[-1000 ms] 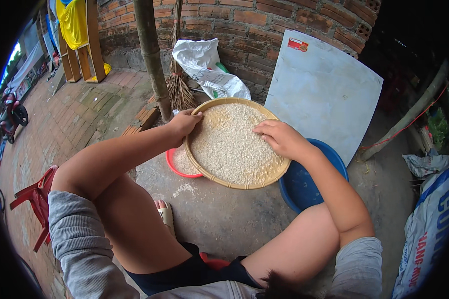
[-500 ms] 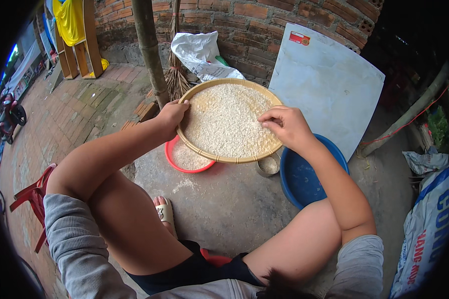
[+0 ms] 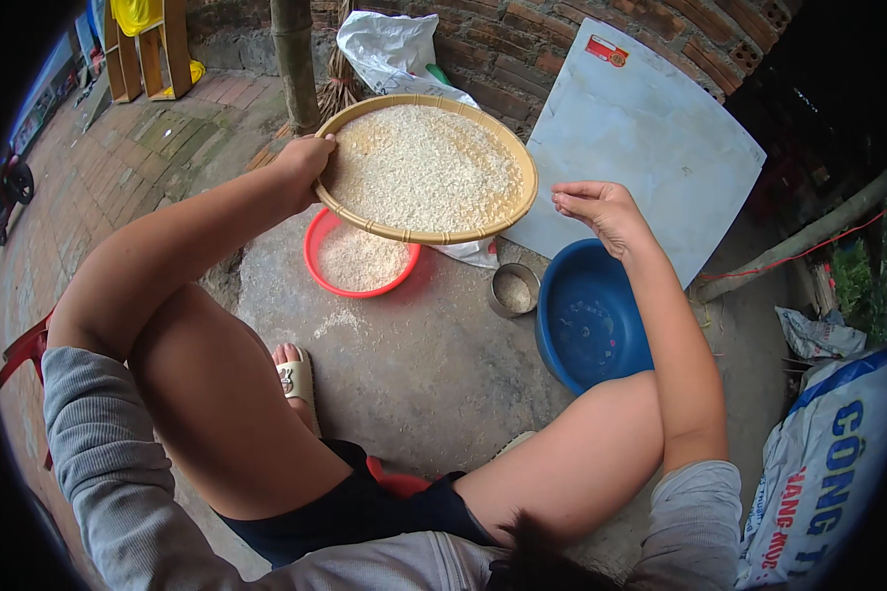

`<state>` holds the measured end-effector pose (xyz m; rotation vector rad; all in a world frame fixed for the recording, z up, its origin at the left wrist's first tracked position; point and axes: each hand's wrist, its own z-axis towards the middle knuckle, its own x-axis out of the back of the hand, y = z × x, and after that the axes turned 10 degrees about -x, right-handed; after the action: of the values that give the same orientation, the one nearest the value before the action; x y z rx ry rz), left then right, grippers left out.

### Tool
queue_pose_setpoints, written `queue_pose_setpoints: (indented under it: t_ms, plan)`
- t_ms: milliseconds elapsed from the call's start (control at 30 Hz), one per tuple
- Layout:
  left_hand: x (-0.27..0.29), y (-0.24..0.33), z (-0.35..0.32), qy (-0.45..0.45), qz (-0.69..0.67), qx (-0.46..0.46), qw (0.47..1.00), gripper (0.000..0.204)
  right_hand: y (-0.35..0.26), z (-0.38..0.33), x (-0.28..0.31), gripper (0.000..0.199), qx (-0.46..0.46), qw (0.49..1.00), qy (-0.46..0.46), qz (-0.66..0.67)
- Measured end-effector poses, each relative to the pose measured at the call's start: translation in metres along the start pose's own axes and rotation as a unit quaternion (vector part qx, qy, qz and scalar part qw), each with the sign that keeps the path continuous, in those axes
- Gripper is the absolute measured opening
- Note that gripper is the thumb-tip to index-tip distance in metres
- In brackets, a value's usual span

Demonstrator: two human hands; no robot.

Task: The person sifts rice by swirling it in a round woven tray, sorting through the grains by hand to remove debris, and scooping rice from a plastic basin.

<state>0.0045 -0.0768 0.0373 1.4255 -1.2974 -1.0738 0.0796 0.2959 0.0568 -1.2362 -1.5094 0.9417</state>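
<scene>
Tan strips made up the round tray [image 3: 424,234], and my left grip [image 3: 301,167] was clamped on its left edge, up off the floor [image 3: 404,355]. Pale grain [image 3: 419,163] lay all over it, thick in the middle and thinner by the far edge, where the tan showed through. My right grip [image 3: 603,217] hung in the air past the tray's right edge, with a small gap between them. Its thumb and fingertips were close, but I could not tell if they met or pinched a tiny bit. Behind it leaned a big grey-white board [image 3: 650,148]. Down below, the red bowl [image 3: 363,293] had pale bits in it too, and the near edge of the tray hid part of its rim. Over to the right, a little metal tin [image 3: 500,303] sat just beside the blue tub [image 3: 591,325]. My right arm crossed over the tub's edge, and my right knee was close to it. Between my legs and the tin was a wide stretch of grey floor to move over.
</scene>
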Motion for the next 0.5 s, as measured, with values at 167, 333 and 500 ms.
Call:
queue_pose_setpoints:
  t_ms: [167,333,500]
  plan:
    - [0.005,-0.004,0.008,0.004,-0.032,-0.020,0.999,0.026,0.053,0.026,0.028,0.023,-0.044,0.994,0.030,-0.097]
    - [0.012,-0.001,0.008,0.031,0.012,-0.045,0.998,0.027,0.077,0.042,0.033,0.019,0.036,0.916,0.058,-0.396]
    - [0.020,-0.004,0.017,0.037,0.038,-0.046,0.998,0.028,0.078,0.053,0.023,0.018,0.055,0.892,-0.004,-0.449]
